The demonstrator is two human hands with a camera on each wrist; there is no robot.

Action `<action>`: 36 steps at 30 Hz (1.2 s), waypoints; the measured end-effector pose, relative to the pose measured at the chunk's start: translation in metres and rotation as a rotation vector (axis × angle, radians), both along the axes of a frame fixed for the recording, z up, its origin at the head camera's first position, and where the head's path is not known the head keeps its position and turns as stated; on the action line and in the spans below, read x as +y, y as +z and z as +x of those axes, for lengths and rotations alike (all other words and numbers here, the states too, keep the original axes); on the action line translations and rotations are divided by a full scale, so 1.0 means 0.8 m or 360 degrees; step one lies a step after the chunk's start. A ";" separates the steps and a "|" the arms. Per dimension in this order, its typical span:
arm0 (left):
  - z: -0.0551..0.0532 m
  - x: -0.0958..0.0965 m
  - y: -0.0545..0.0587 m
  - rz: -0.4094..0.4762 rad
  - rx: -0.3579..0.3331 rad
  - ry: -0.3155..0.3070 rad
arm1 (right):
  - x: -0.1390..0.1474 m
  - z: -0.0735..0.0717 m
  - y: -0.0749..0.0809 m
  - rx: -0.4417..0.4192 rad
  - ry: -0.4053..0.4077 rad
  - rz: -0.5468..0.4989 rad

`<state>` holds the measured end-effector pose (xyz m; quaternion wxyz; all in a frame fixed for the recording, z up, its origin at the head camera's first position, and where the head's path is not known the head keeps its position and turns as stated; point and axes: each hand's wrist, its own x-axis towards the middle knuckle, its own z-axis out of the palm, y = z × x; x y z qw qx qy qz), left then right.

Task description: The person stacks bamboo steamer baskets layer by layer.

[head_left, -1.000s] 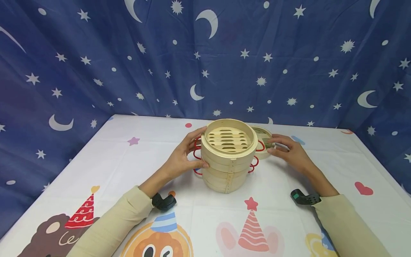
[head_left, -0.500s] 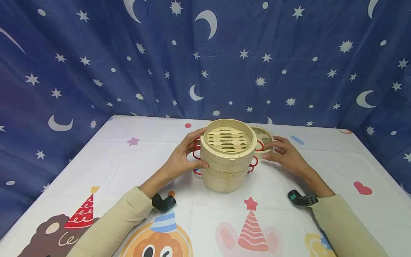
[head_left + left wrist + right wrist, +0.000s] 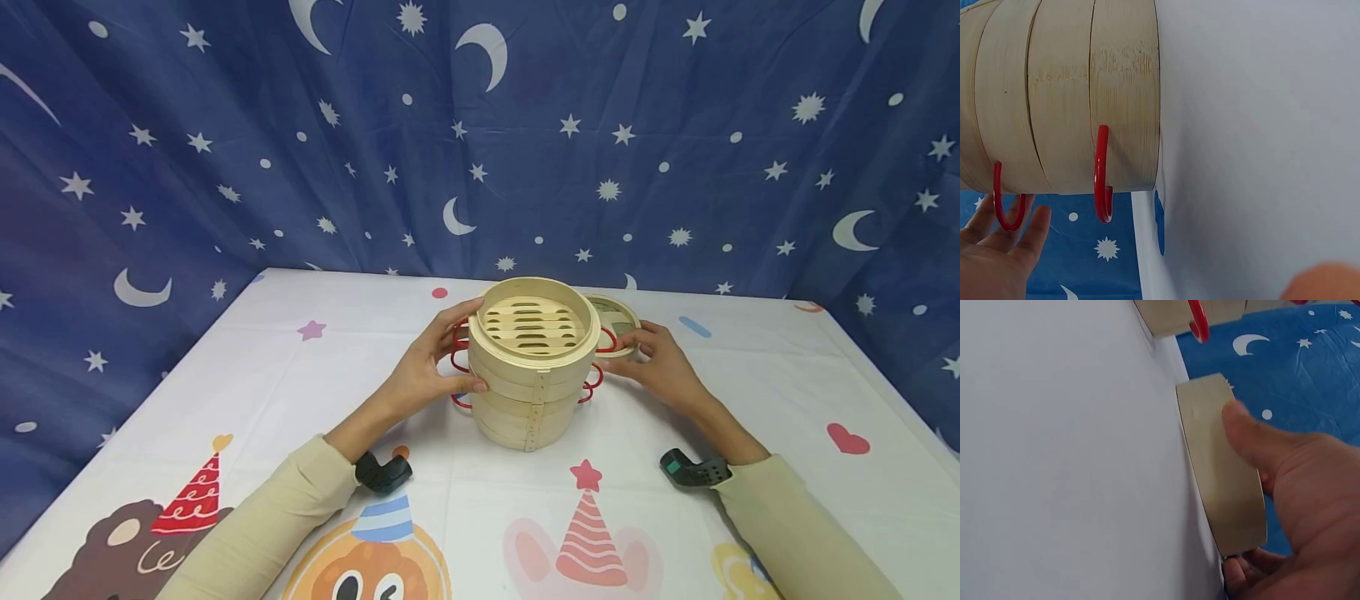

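A stack of round bamboo steamer baskets (image 3: 517, 400) with red loop handles stands upright on the table. Its uppermost basket shows a slatted floor. My left hand (image 3: 431, 367) grips the stack's left side, thumb on the front wall and fingers reaching round the back. In the left wrist view, some of those fingers (image 3: 1029, 234) are beside a red handle (image 3: 1101, 181). Behind the stack to the right lies a shallow bamboo steamer lid (image 3: 1219, 475), partly hidden by the stack in the head view. My right hand (image 3: 660, 362) holds its rim, thumb over the top edge and fingertips low at the side.
A white tablecloth (image 3: 315, 400) with printed cartoon figures and shapes covers the table. Along the back hangs a dark blue curtain (image 3: 360, 125) with moons and stars. Black wrist devices (image 3: 693, 469) sit by both sleeves.
My right hand has moved left along the lid, closer to the stack, and its thumb and fingers have come in on the rim. The left hand and the stack stay put.
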<state>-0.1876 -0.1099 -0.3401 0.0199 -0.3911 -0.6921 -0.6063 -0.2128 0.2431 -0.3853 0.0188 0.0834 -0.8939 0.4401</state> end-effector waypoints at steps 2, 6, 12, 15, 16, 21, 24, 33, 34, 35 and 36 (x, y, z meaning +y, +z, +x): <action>-0.005 -0.001 -0.007 0.0006 -0.0004 0.0001 | -0.002 0.000 0.000 0.0034 -0.0020 0.0005; -0.010 -0.002 -0.015 0.0020 -0.0001 -0.0002 | -0.004 -0.001 -0.001 0.0091 -0.0043 0.0034; -0.012 -0.002 -0.017 0.0019 0.0005 -0.0006 | -0.004 -0.002 0.000 0.0077 -0.0070 0.0109; -0.013 -0.002 -0.017 0.0018 0.0003 -0.0008 | -0.005 0.000 0.004 0.0034 -0.0080 0.0142; -0.013 -0.002 -0.017 0.0018 0.0002 -0.0008 | -0.005 0.000 0.005 0.0023 -0.0084 0.0150; -0.012 -0.002 -0.017 -0.0001 -0.0014 0.0002 | -0.006 0.002 0.008 0.0074 -0.0109 0.0189; -0.011 -0.002 -0.016 -0.0005 -0.0025 0.0006 | -0.006 0.004 0.008 0.0123 -0.0143 0.0209; -0.011 -0.002 -0.015 -0.0001 -0.0026 -0.0001 | -0.001 0.006 0.017 0.0143 -0.0211 0.0193; -0.011 -0.002 -0.015 -0.0002 -0.0026 0.0000 | 0.000 0.006 0.019 0.0139 -0.0212 0.0187; -0.011 -0.002 -0.014 -0.0001 -0.0028 -0.0002 | 0.000 0.006 0.020 0.0136 -0.0210 0.0186; -0.010 -0.002 -0.014 -0.0001 -0.0029 -0.0001 | 0.001 0.006 0.022 0.0132 -0.0208 0.0176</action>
